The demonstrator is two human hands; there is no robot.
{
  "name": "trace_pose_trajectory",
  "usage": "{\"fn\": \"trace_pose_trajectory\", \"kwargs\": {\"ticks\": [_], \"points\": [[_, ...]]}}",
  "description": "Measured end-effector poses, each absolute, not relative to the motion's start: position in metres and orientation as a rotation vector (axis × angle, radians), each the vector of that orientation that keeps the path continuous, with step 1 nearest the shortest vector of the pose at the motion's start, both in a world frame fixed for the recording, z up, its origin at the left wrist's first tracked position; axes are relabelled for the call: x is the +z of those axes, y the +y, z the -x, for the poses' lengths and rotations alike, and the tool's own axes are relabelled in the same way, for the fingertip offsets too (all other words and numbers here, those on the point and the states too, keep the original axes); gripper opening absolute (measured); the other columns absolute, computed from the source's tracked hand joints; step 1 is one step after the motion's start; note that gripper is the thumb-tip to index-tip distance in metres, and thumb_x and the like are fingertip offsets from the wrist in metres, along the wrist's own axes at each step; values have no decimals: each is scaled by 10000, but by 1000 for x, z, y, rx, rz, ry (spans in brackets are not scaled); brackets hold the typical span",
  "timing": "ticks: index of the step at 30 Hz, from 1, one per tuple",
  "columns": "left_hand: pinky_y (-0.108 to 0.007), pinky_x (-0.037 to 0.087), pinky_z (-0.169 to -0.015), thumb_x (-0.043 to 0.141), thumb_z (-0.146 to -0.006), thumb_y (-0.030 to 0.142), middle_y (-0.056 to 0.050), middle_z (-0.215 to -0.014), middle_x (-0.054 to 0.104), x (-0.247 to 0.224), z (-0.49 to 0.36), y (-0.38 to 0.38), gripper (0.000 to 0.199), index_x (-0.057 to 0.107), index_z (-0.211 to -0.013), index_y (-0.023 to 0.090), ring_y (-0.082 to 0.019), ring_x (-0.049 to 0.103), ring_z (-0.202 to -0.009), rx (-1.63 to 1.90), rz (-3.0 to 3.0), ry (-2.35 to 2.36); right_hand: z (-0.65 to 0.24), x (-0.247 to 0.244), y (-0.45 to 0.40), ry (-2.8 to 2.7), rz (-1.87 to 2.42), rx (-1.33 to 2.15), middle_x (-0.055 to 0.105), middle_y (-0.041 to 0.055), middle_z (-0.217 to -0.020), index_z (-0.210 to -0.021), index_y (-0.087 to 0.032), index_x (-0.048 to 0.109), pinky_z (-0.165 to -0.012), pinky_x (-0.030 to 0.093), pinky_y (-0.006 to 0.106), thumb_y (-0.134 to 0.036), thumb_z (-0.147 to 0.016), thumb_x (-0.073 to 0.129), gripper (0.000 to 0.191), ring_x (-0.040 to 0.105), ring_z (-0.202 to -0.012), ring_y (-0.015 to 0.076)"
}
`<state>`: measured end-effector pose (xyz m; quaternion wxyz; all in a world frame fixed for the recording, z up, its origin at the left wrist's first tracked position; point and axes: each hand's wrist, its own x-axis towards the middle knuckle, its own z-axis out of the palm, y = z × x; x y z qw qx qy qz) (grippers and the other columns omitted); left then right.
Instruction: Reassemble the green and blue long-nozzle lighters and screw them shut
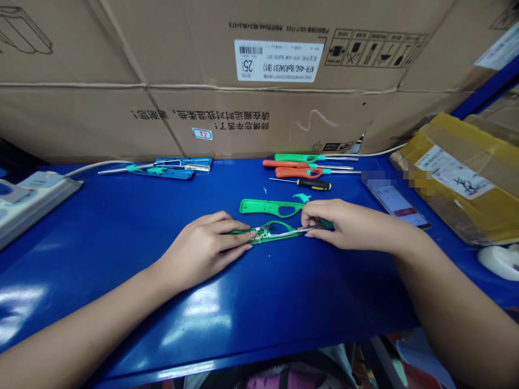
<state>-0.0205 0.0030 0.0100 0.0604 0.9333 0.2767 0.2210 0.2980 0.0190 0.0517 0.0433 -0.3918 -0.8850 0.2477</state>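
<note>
Green lighter shell (pixel 279 231) between hands (pixel 206 246)

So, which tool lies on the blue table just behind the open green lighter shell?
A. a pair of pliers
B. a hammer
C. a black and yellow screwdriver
C: the black and yellow screwdriver lies just behind the green lighter shell, on the blue table.

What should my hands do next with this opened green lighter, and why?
Probably lift the loose green cover half and lay it over the open lighter body. The left hand and right hand pin the body at both ends, with its wires and tube exposed.
</note>
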Motion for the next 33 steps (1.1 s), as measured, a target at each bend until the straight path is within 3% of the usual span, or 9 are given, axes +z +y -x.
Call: {"fn": "trace_pose_trajectory", "kwargs": {"ticks": [9,24,33], "points": [[-376,604,-826,631,-975,268,-30,-1143,773,10,21,2,256,747,-1201,243,-214,680,-956,697,-2853,822,-301,61,18,-2718,1118,842,711,12,-943,-924,-221,684,-773,479,302,-180,-931,597,96,640,-863,165],[-370,624,-801,638,-969,248,-36,-1125,781,9,20,4,248,752,-1185,204,-215,686,-942,762,-2884,768,-299,51,20,-2750,1148,675,715,29,-1004,-958,-224,700,-818,484,331,-240,-922,621,88,643,-948,192],[-390,628,-783,602,-989,269,-39,-1155,774,13,20,1,255,751,-1184,202,-235,696,-964,679,-3011,782,-290,49,21,-2765,1114,623,679,34,-840,-823,-193,695,-755,453,308,-279,-970,619,186,617,-840,186]]}}
